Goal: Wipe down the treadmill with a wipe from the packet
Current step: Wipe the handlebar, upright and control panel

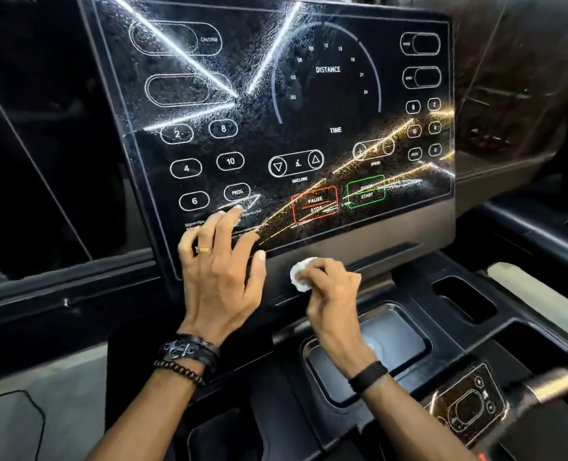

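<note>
The treadmill's black glossy console panel (309, 104) fills the upper view, streaked with wet smears and light reflections. My left hand (221, 267) rests with spread fingers on the panel's lower left corner, fingertips near the PROG button. My right hand (330, 287) grips a crumpled white wipe (300, 272) and presses it against the dark ledge just below the panel's bottom edge. The wipe packet is not in view.
Below the ledge lies a grey rectangular tray recess (375, 347). Cup holder slots (464, 299) sit to the right, and a small control pad (467, 407) at lower right. A dark side rail (59, 294) runs off to the left.
</note>
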A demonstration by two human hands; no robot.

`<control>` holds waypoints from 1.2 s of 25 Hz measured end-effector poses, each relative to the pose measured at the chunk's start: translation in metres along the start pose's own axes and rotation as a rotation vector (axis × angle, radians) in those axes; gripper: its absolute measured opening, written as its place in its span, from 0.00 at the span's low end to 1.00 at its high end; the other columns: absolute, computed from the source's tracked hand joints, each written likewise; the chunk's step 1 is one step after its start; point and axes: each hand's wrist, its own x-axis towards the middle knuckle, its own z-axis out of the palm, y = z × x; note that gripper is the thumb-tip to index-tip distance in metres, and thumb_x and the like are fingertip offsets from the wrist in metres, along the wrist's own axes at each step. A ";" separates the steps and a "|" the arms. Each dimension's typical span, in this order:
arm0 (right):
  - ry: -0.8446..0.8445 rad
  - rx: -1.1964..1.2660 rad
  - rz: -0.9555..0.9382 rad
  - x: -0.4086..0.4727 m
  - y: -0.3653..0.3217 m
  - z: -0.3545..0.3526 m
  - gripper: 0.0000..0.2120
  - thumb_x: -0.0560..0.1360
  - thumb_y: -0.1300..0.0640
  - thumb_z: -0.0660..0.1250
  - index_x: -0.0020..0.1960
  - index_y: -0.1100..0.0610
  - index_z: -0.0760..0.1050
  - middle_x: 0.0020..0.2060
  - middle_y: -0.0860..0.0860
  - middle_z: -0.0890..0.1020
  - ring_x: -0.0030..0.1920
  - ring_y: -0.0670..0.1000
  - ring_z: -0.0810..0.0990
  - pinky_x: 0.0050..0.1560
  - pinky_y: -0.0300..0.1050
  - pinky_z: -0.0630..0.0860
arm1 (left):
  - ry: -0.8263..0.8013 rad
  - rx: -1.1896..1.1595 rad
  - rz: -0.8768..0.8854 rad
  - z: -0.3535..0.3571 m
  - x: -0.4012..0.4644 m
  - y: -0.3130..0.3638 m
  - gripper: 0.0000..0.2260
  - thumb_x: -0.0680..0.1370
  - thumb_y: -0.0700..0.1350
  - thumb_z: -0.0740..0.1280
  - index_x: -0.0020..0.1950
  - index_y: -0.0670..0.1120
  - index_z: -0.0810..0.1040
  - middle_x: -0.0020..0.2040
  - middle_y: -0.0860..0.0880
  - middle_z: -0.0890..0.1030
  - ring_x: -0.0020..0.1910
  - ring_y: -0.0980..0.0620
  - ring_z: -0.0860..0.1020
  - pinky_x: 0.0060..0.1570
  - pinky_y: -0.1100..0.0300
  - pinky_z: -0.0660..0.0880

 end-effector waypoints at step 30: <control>0.081 -0.177 0.281 0.039 0.101 -0.052 0.18 0.79 0.41 0.59 0.38 0.52 0.75 0.40 0.43 0.77 0.48 0.46 0.74 0.51 0.45 0.56 | 0.012 0.126 0.037 0.034 -0.008 0.016 0.14 0.76 0.48 0.65 0.59 0.44 0.78 0.73 0.41 0.70 0.75 0.40 0.65 0.72 0.38 0.58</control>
